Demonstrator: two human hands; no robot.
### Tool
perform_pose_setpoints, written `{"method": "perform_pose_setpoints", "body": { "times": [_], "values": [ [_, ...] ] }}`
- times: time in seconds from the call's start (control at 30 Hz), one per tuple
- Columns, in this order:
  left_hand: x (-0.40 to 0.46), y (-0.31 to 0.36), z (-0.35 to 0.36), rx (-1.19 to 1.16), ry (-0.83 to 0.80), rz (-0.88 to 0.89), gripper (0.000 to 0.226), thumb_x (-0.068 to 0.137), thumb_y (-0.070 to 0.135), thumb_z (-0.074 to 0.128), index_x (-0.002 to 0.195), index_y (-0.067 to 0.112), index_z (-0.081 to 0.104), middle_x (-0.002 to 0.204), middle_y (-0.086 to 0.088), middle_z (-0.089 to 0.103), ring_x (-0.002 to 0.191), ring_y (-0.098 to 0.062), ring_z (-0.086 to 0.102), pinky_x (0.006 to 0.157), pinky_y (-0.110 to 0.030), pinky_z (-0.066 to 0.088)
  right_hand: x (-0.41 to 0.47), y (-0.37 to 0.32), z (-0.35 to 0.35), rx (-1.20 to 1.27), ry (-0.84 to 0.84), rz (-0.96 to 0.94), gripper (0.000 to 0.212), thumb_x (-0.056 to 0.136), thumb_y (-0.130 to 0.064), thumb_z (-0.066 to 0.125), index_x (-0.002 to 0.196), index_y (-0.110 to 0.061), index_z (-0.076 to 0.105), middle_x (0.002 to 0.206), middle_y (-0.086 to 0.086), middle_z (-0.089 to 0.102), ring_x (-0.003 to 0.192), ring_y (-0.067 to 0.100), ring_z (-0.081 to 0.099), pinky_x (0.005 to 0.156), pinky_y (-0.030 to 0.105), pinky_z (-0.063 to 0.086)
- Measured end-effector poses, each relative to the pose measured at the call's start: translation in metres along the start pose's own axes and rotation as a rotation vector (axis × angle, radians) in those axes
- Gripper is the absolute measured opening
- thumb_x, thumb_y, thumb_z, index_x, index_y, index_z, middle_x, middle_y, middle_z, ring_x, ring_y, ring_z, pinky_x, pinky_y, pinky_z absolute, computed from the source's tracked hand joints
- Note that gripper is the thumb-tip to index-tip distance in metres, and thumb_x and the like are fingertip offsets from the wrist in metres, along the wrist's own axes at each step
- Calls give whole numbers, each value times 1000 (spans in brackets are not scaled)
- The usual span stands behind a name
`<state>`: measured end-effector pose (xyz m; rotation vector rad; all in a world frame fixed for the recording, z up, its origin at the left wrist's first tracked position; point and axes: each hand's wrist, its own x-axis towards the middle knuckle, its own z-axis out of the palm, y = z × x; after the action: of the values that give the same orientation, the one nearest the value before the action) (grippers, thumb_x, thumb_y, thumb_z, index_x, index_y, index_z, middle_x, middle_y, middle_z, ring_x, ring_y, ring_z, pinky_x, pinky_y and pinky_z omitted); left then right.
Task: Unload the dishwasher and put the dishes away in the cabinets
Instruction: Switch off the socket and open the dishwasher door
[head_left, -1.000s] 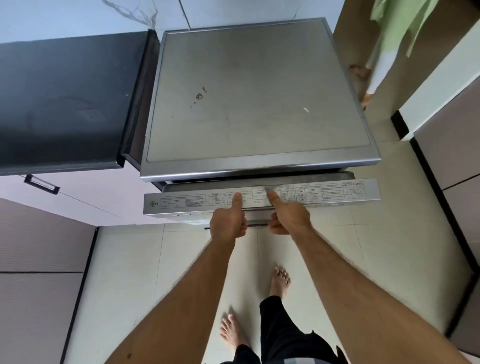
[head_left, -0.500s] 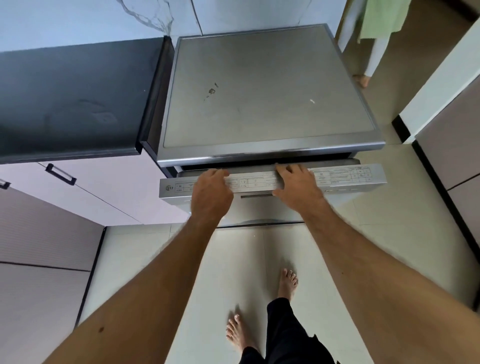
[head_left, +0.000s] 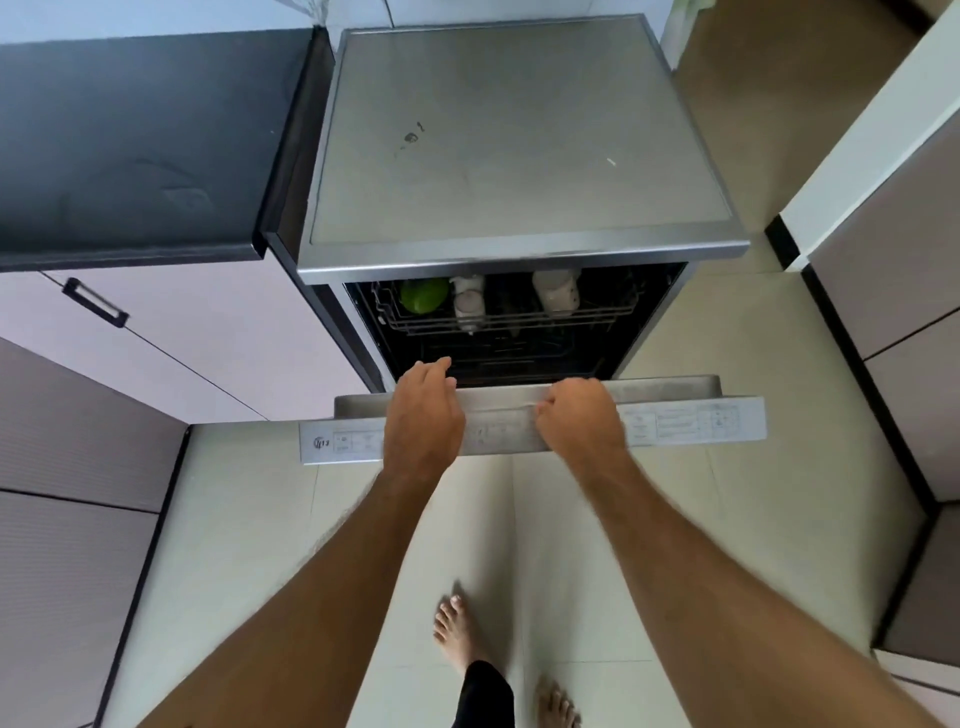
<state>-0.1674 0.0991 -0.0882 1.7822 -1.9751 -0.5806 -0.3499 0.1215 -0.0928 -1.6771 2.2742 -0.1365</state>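
Note:
The steel dishwasher (head_left: 519, 156) stands in front of me with its door (head_left: 691, 423) swung partly down. My left hand (head_left: 423, 410) lies over the door's top edge, fingers reaching past the rim. My right hand (head_left: 579, 415) grips the same edge, fingers curled round it. Inside, the upper rack (head_left: 597, 317) holds a green cup (head_left: 423, 295) and two white cups (head_left: 469, 301) (head_left: 556, 291). The lower part of the interior is dark.
A black countertop (head_left: 140, 135) with pale cabinets (head_left: 208, 332) and a black handle (head_left: 96, 303) sits to the left. Grey cabinet fronts (head_left: 893, 270) line the right. My bare feet (head_left: 457, 629) stand on the light tiled floor.
The door has swung down and out from nearly closed, exposing the upper rack and cups. Both hands moved down with its top edge. The person at the top right has left the view.

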Motion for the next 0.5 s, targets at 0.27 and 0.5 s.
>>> {"method": "perform_pose_setpoints", "body": {
  "times": [0.27, 0.5],
  "values": [
    [-68, -12, 39, 62, -68, -9, 40, 106, 25, 33, 139, 10, 51, 139, -10, 53, 136, -25, 40, 114, -42, 33, -84, 33, 63, 70, 54, -131, 12, 71, -9, 83, 80, -6, 75, 116, 21, 65, 104, 37, 64, 83, 39, 56],
    [-120, -29, 63, 82, -94, -48, 39, 104, 21, 37, 138, 10, 51, 141, -11, 52, 136, -29, 42, 112, -48, 37, -115, 44, 100, -72, 68, -203, 23, 92, -22, 67, 114, -18, 70, 138, 15, 56, 123, 33, 52, 98, 41, 47]
  ]
}}
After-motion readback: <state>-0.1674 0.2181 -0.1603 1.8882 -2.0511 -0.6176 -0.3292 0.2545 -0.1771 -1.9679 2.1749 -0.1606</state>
